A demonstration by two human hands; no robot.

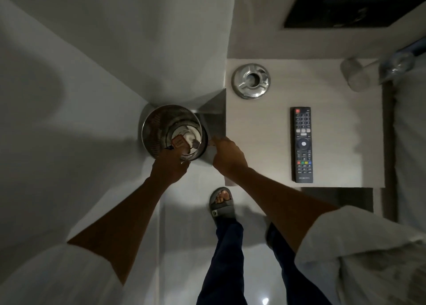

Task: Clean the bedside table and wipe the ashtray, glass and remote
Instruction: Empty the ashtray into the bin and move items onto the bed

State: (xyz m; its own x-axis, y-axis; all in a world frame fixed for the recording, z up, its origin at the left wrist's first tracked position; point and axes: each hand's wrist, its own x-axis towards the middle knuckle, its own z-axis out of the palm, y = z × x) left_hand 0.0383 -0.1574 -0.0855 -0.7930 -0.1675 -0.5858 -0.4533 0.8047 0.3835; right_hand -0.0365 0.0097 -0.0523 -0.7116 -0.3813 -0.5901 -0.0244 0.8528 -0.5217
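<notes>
Wide bare stretch down the middle of the bedside table (260,143), open from its front edge. The ashtray (250,81) blocks the back-left corner, the remote (303,144) lies lengthwise right of centre, and the glass (353,74) crowds the back-right corner.

the round polished-metal ashtray (250,80) and the shiny steel waste bin (173,131) gleam. the black plastic remote (303,144) looks matt. the pale bedside table (265,125) has smooth laminate; the clear glass (353,74) looks cloudy.

One head-worn wide-angle view looks straight down; bedside table (265,129) right, floor (184,235) below.
</notes>
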